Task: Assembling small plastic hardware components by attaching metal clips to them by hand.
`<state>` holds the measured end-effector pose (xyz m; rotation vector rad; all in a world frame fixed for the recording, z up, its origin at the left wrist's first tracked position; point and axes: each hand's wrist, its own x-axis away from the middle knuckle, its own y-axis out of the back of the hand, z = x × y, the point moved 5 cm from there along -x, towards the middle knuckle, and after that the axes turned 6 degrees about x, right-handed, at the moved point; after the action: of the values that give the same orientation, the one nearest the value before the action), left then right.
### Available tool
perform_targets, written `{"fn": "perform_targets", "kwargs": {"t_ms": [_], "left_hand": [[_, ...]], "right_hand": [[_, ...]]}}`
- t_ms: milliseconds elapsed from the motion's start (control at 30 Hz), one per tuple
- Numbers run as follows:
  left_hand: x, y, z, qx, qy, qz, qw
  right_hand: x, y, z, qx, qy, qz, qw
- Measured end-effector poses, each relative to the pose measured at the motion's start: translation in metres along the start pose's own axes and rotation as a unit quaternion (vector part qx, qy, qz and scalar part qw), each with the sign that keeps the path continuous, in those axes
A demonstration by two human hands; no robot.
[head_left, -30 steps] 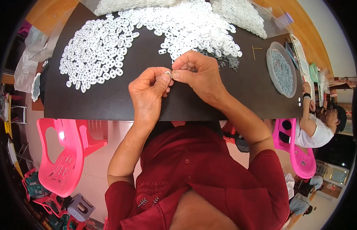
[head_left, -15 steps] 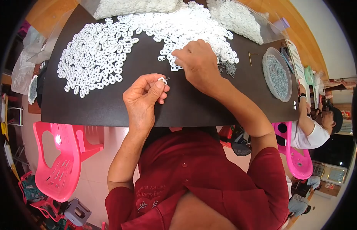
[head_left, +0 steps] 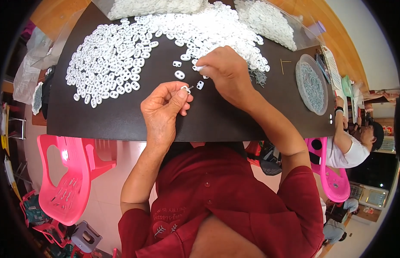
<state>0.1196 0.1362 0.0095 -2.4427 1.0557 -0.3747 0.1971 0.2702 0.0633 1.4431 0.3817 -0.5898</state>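
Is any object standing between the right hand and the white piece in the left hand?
Nothing visible blocks the space between the right hand and the white piece in the left hand; the nearest loose piece lies on the table.

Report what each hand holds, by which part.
The left hand pinches a white piece by its palm-side edge, thin grey part free. The right hand pinches another white piece; which part is hidden.

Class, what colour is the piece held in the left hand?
The piece in the left hand is white, seen in the head view.
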Motion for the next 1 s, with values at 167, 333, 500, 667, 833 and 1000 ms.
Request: {"fn": "perform_targets", "kwargs": {"t_ms": [167,333,500,667,833,1000], "left_hand": [[0.001,0.0,-0.003,0.02,0.013,-0.031,0.999],[0.007,-0.007,-0.01,0.009,0.003,-0.033,0.999],[0.01,-0.01,-0.016,-0.02,-0.01,-0.038,0.999],[0.013,-0.013,-0.019,-0.074,-0.021,-0.052,0.996],[0.015,-0.013,-0.019,-0.086,-0.017,-0.061,0.994],[0.016,-0.01,-0.017,-0.097,-0.013,-0.066,0.993]], "right_hand": [[0.011,-0.002,-0.008,-0.454,-0.31,0.122,0.826],[0.015,-0.005,-0.004,-0.544,-0.357,0.162,0.742],[0.017,-0.009,-0.001,-0.573,-0.339,0.16,0.729],[0.02,-0.008,0.001,-0.573,-0.359,0.141,0.723],[0.02,-0.011,0.004,-0.557,-0.352,0.133,0.74],[0.019,-0.011,0.009,-0.55,-0.34,0.119,0.754]]}}
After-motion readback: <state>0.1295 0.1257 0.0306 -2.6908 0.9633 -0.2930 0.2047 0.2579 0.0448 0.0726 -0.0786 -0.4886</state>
